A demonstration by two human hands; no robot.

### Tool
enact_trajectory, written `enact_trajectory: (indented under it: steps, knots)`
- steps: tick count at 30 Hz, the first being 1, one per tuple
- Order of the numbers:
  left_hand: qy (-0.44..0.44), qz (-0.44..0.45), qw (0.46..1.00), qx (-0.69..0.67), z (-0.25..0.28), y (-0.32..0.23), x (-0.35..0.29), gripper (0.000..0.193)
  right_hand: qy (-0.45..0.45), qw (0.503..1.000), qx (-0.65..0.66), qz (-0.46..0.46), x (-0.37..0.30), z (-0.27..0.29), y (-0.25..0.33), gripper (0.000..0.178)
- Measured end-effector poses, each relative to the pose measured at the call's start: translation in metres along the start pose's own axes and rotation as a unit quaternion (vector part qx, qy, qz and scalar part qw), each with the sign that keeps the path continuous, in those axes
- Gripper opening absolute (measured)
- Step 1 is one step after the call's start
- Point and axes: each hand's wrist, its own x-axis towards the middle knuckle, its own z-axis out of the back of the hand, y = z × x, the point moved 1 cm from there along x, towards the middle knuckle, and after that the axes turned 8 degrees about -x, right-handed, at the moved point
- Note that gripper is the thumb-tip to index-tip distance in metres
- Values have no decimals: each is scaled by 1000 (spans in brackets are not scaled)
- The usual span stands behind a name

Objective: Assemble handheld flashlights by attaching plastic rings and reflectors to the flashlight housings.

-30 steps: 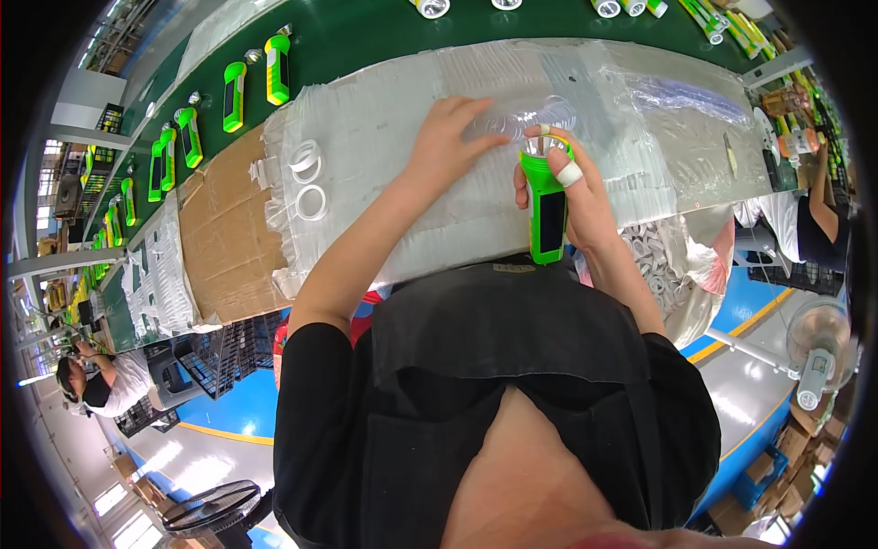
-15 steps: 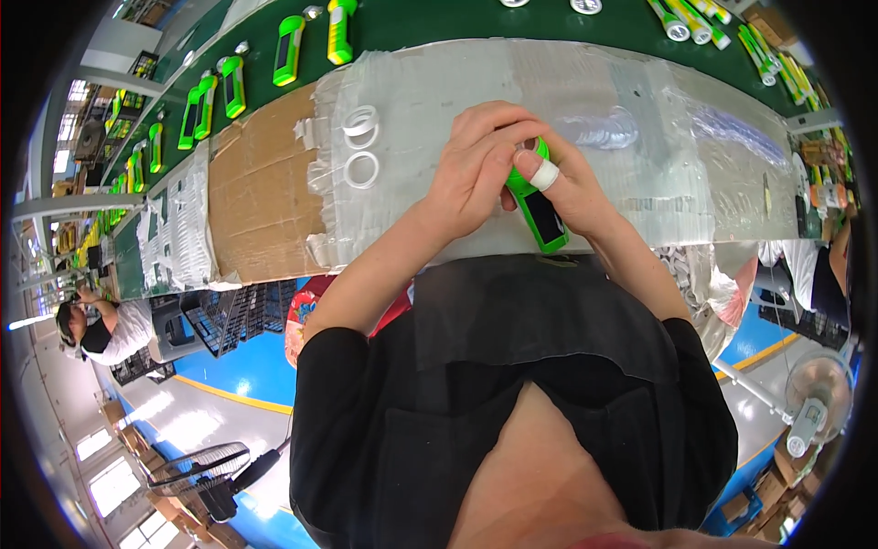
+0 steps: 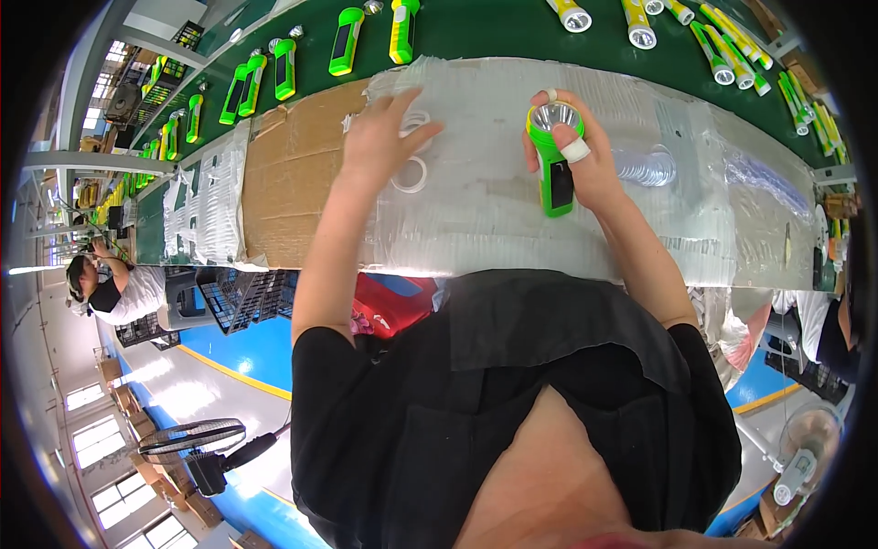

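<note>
My right hand (image 3: 590,151) is wrapped round a green flashlight (image 3: 554,188) with a dark panel on its side. The flashlight's head points away from me, and its shiny reflector (image 3: 555,116) shows. White tape is on the thumb and a finger of that hand. My left hand (image 3: 380,137) has its fingers spread and is right beside the white rings, partly covering them; whether it touches one I cannot tell. One white ring (image 3: 422,174) lies in plain sight near its wrist. To the right of the flashlight lies a row of clear round discs (image 3: 649,166).
Cardboard (image 3: 302,174) and plastic sheeting cover the bench. More clear discs (image 3: 768,178) lie farther right. Green flashlights (image 3: 347,41) stand along the green far surface (image 3: 485,37); yellow ones (image 3: 638,26) lie at the far right. A fan (image 3: 197,448) and a co-worker (image 3: 119,284) are at left.
My left hand has left the flashlight and moved left to the rings. The right hand keeps hold of the flashlight, whose open reflector now shows. The view has shifted slightly.
</note>
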Motion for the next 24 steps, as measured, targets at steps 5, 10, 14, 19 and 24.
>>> enact_trajectory:
  steps: [5, 10, 14, 19, 24]
  knots:
    - [44, 85, 989, -111, 2, 11, -6, 31, 12, 999, 31, 9, 2, -4, 5, 28]
    - [-98, -119, 925, -348, 3, -68, 3, 27, 6, 1000, 21, 15, 4, -4, 3, 29]
    - [-65, -184, 930, -311, 4, -103, 7, 34, 10, 999, 21, 24, 2, -5, 3, 31]
    - [-66, -196, 934, -292, 3, -104, 7, 36, 11, 1000, 11, 22, 1, -3, 0, 34]
    - [-38, -199, 943, -266, 9, -109, 6, 36, 41, 999, 17, 8, -2, 0, 1, 40]
